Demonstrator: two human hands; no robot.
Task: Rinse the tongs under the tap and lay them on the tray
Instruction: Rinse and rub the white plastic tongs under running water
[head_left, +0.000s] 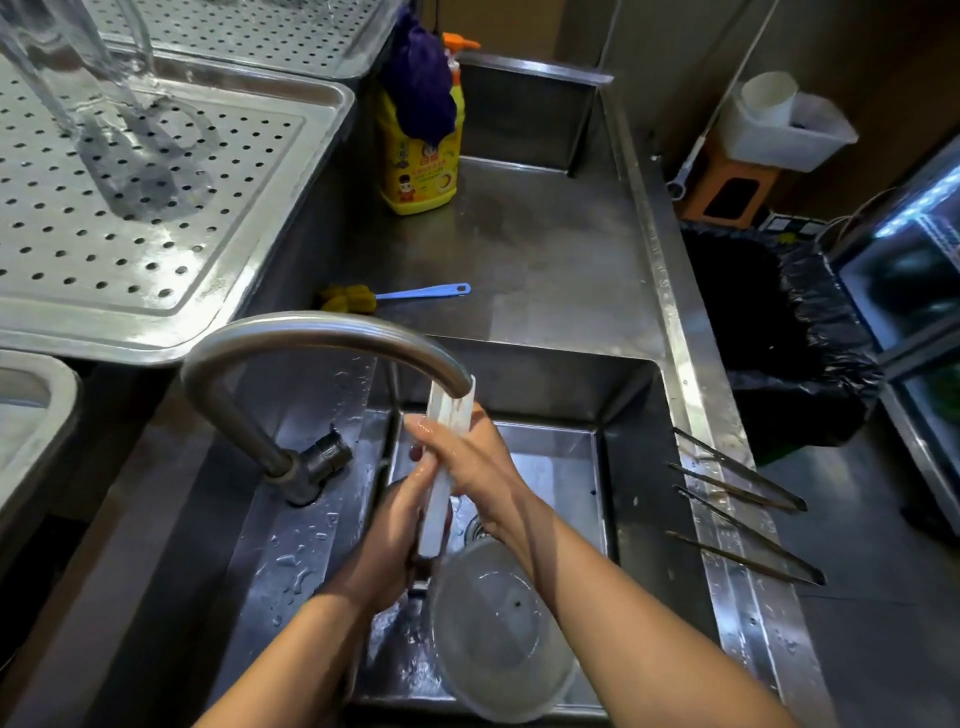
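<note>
White plastic tongs (441, 499) stand nearly upright under the spout of the steel tap (322, 338), over the sink (631, 431). My left hand (395, 535) grips their lower end. My right hand (467, 457) wraps around the upper part just below the spout. The perforated steel tray (244, 208) sits at the upper left on the counter, with a clear glass container (78, 62) standing on it. Two pairs of dark metal tongs (737, 478) (748, 545) lie on the sink's right rim.
A clear plastic bowl (498, 634) lies in the sink below my wrists. A yellow detergent bottle (421, 161) and a blue-handled brush (395, 296) are on the counter behind the sink. A black-lined bin (779, 332) stands to the right.
</note>
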